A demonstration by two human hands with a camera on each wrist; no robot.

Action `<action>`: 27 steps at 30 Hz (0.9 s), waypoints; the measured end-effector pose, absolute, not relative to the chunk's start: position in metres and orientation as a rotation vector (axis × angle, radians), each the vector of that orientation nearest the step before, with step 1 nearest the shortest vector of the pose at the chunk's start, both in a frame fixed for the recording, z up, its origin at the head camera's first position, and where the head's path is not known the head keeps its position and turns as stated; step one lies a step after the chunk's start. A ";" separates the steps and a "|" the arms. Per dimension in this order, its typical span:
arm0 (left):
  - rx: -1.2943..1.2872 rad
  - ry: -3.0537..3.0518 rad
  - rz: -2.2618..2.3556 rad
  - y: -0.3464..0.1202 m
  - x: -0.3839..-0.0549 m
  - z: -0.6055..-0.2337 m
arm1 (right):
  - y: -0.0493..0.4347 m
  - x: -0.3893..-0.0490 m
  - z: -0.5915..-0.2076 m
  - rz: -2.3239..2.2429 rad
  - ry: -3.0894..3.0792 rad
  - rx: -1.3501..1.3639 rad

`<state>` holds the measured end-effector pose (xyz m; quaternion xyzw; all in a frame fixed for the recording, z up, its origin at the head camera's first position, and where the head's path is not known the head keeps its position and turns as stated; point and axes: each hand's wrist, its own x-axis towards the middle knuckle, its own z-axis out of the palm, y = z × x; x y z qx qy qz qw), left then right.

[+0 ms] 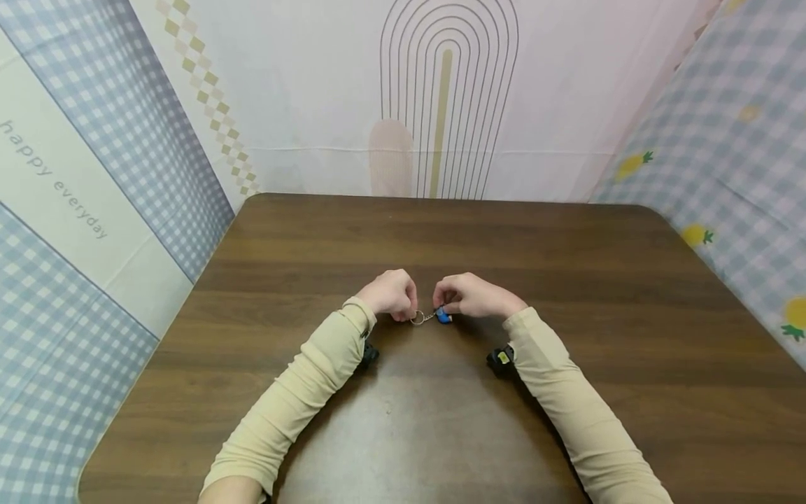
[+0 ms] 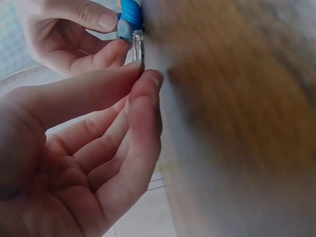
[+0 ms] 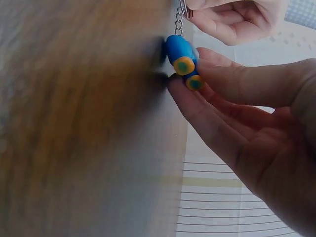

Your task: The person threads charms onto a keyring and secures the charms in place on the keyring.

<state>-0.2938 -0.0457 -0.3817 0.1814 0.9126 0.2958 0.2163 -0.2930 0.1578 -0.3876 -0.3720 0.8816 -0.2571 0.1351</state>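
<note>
A keychain with a small blue figure (image 1: 443, 316) is held between both hands, low over the tabletop. My left hand (image 1: 392, 292) pinches its metal split ring (image 1: 418, 318) between thumb and forefinger. At the other end, the right hand (image 1: 475, 295) pinches the blue figure, which has round orange-and-green ends (image 3: 183, 66) in the right wrist view. A short silver chain (image 3: 179, 22) links figure and ring. In the left wrist view, the ring (image 2: 138, 47) appears nearly edge-on above the left fingertips.
The brown wooden table (image 1: 441, 238) extends around both hands. A patterned white cloth (image 1: 302, 91) hangs behind it, with blue checked cloth (image 1: 743, 161) at the sides. Dark wrist cameras (image 1: 501, 360) sit below the sleeves.
</note>
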 end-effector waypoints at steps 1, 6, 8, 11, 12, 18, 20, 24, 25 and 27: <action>0.501 2.517 0.827 -0.046 -0.294 -0.382 | 0.158 -0.293 -0.388 -0.736 2.561 -1.080; 0.452 2.491 0.863 -0.047 -0.294 -0.383 | 0.157 -0.293 -0.390 -0.706 2.577 -1.081; 0.419 2.492 0.873 -0.048 -0.294 -0.384 | 0.157 -0.293 -0.390 -0.707 2.570 -1.080; 0.383 2.496 0.879 -0.049 -0.294 -0.384 | 0.156 -0.293 -0.390 -0.710 2.559 -1.077; 0.377 2.498 0.876 -0.049 -0.294 -0.384 | 0.156 -0.293 -0.390 -0.715 2.554 -1.074; 0.380 2.545 0.817 -0.050 -0.293 -0.387 | 0.157 -0.293 -0.391 -0.750 2.501 -1.086; 0.379 2.566 0.797 -0.050 -0.294 -0.387 | 0.159 -0.293 -0.390 -0.767 2.479 -1.111; 0.390 2.601 0.711 -0.053 -0.294 -0.386 | 0.168 -0.293 -0.383 -0.825 2.442 -1.112; 0.393 2.609 0.677 -0.054 -0.294 -0.386 | 0.171 -0.293 -0.381 -0.818 2.448 -1.105; 0.408 2.643 0.591 -0.059 -0.295 -0.385 | 0.177 -0.293 -0.376 -0.759 2.475 -1.088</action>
